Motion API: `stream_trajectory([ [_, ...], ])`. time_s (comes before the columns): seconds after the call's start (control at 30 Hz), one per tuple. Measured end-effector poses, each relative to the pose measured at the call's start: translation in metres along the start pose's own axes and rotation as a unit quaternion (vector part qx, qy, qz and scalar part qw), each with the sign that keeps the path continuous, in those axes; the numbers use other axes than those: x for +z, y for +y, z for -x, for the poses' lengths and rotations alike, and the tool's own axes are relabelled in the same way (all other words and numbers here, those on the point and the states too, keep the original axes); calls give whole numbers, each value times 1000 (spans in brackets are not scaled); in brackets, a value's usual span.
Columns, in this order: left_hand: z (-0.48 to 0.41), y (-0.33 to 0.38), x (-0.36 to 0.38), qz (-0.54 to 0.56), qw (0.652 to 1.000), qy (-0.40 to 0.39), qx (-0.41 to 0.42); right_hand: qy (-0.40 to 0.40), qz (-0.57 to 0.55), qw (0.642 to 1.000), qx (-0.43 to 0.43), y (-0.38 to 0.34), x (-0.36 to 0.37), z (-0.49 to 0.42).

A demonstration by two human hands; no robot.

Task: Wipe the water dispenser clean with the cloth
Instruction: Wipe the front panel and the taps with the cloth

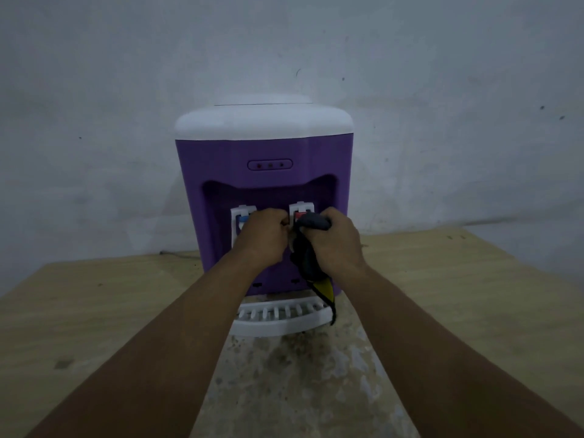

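Right hand (338, 240) fisted round cloth (308, 263), left hand (262, 235) curled, hold unclear, close before water dispenser (262, 147)

The left hand (264, 235) covers most of the blue tap (241, 220), and its curled fingers face away, so I cannot tell whether they pinch the cloth (308, 259) or the tap itself. The right hand (338, 240) and the bunched cloth likewise hide the lower part of the red tap (299, 213). The cloth's hanging end crosses the right end of the drip tray (278, 316), both forearms run off the bottom edge, and the three small lights (270, 165) on the water dispenser (221, 172) are too dim to read.
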State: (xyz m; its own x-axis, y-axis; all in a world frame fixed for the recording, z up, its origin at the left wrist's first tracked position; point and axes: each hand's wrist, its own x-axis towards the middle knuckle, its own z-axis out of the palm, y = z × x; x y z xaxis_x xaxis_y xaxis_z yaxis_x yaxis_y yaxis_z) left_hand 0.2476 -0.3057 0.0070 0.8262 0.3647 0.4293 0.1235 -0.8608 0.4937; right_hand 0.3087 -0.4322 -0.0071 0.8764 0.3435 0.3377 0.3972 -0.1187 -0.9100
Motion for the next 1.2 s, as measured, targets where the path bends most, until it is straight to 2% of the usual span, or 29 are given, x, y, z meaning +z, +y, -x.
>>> stream_trajectory([
  [0.13,1,0,0,7,1000,-3,1,18,46,997,-54,6,4,2],
  [0.2,1,0,-1,6,1000,-3,2,29,41,997,-50,8,8,4],
  [0.27,1,0,-1,-3,1000,3,3,30,5,999,-12,9,10,3],
  [0.37,1,0,-2,-6,1000,5,2,37,-102,990,90,11,9,1],
  [0.4,1,0,-2,-5,1000,2,1,51,-100,989,95,10,8,1],
  [0.47,1,1,-1,-3,1000,-4,-3,85,-44,995,42,7,8,3],
  [0.57,1,1,-1,2,1000,-8,4,110,33,989,-89,8,8,3],
  [0.67,0,1,-3,2,1000,-15,-10,55,156,973,-164,26,8,7],
  [0.77,3,1,-4,-3,1000,-14,-13,5,274,947,-165,49,4,18],
  [0.83,2,1,-3,1,1000,-16,-14,-10,264,956,-127,54,2,22],
  [0.9,3,0,-1,8,1000,-12,-16,24,194,976,-100,53,3,24],
  [0.97,2,1,-2,2,1000,-9,-15,61,166,979,-99,50,7,26],
  [1.1,1,1,-2,7,1000,-15,-12,123,132,975,-128,41,11,26],
  [1.2,1,1,-3,21,999,-23,-21,81,197,961,-174,30,22,21],
])
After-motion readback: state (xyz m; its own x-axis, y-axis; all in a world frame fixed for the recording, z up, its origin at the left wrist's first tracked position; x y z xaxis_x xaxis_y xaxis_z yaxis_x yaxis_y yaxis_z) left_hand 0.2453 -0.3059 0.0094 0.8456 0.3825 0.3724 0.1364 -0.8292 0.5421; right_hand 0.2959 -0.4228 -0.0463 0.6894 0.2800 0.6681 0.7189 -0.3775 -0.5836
